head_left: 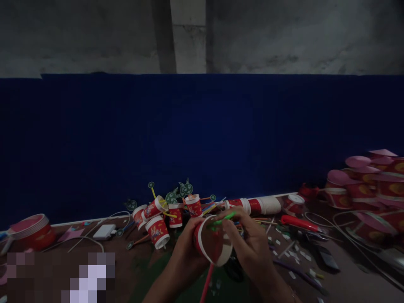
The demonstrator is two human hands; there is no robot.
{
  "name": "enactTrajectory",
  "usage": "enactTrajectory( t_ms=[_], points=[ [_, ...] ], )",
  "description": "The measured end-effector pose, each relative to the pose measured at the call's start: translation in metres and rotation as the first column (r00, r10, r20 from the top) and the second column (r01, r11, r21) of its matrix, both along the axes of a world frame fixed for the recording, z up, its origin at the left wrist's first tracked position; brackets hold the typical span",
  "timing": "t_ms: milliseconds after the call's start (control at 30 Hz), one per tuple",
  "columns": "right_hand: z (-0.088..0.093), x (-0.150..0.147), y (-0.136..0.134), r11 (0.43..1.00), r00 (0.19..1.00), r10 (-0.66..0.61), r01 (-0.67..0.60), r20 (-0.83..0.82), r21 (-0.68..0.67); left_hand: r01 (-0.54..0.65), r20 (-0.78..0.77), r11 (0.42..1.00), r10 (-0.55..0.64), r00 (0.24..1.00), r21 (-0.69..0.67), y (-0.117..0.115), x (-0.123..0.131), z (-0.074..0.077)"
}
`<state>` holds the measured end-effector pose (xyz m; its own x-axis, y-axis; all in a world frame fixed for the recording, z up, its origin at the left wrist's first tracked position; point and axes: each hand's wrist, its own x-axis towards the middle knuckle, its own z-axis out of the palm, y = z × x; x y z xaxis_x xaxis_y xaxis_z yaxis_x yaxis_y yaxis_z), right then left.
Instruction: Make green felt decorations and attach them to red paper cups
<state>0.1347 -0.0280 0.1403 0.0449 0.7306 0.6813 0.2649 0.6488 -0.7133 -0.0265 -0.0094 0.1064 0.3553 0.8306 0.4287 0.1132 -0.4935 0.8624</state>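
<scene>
A dark blue board stands behind the whole desk. On the right side of the desk is a big pile of red paper bowls. In the middle, near the board, is a group of small red cups with straws, and next to it a sleeve of stacked cups lies on its side.

In front of these, above the desk, the left hand closes its grip around a red paper cup, which is tilted with its open mouth to the camera. The right hand pinches a green straw at the cup's upper rim. A red straw hangs down below the cup.
</scene>
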Motion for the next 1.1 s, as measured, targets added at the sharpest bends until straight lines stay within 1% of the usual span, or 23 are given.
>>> enactTrajectory(
  t_ms=[67, 167, 267, 333, 400, 500, 567, 633, 700, 767, 833, 967, 1033, 1100],
  points=[
    [0.001, 0.000, -0.002, 0.998, 0.992, -0.057, 0.056, 0.112, 0.018, -0.037, -0.021, 0.999, 0.037, 0.999, 0.017, 0.001, -0.001, 0.001],
    [0.001, -0.002, -0.003, 0.992, 0.958, -0.123, 0.120, 0.260, 0.024, -0.116, -0.090, 0.987, 0.126, 0.988, 0.111, 0.002, -0.004, 0.002],
    [-0.005, -0.007, 0.001, 0.983, 0.950, -0.162, 0.178, 0.267, -0.035, -0.184, -0.141, 0.950, 0.224, 0.964, 0.251, 0.003, -0.005, 0.000],
    [-0.010, -0.011, 0.004, 0.978, 0.952, -0.184, 0.203, 0.243, -0.056, -0.208, -0.158, 0.928, 0.266, 0.951, 0.309, 0.003, -0.005, -0.001],
    [-0.012, -0.013, 0.007, 0.975, 0.954, -0.191, 0.212, 0.232, -0.069, -0.207, -0.173, 0.931, 0.267, 0.948, 0.301, 0.003, -0.005, -0.001],
    [-0.011, -0.011, 0.006, 0.981, 0.969, -0.172, 0.185, 0.180, -0.056, -0.234, -0.132, 0.951, 0.263, 0.956, 0.201, 0.003, -0.005, 0.001],
    [-0.008, -0.008, 0.004, 0.984, 0.977, -0.172, 0.177, 0.125, -0.030, -0.313, -0.072, 0.939, 0.325, 0.943, 0.141, 0.004, -0.005, 0.002],
    [-0.007, -0.006, 0.003, 0.983, 0.974, -0.164, 0.174, 0.155, -0.058, -0.400, 0.005, 0.910, 0.402, 0.916, 0.108, 0.006, -0.004, 0.002],
    [-0.008, -0.007, 0.004, 0.982, 0.963, -0.072, 0.114, 0.261, -0.152, -0.437, 0.092, 0.893, 0.429, 0.899, 0.108, 0.008, -0.004, -0.001],
    [-0.011, -0.011, 0.007, 0.969, 0.946, 0.069, 0.012, 0.316, -0.247, -0.432, 0.147, 0.894, 0.414, 0.898, 0.117, 0.010, -0.005, -0.006],
    [-0.012, -0.016, 0.009, 0.961, 0.944, 0.154, -0.075, 0.290, -0.266, -0.417, 0.142, 0.903, 0.401, 0.905, 0.107, 0.013, -0.006, -0.011],
    [-0.012, -0.022, 0.010, 0.952, 0.945, 0.237, -0.180, 0.225, -0.246, -0.337, 0.113, 0.940, 0.330, 0.937, 0.051, 0.019, -0.012, -0.014],
    [-0.013, -0.020, 0.009, 0.927, 0.931, 0.298, -0.230, 0.211, -0.297, -0.299, 0.129, 0.954, 0.296, 0.946, 0.007, 0.020, -0.013, -0.014],
    [-0.017, -0.016, 0.008, 0.880, 0.901, 0.387, -0.296, 0.198, -0.370, -0.267, 0.180, 0.963, 0.271, 0.946, -0.044, 0.020, -0.014, -0.013]
  ],
)
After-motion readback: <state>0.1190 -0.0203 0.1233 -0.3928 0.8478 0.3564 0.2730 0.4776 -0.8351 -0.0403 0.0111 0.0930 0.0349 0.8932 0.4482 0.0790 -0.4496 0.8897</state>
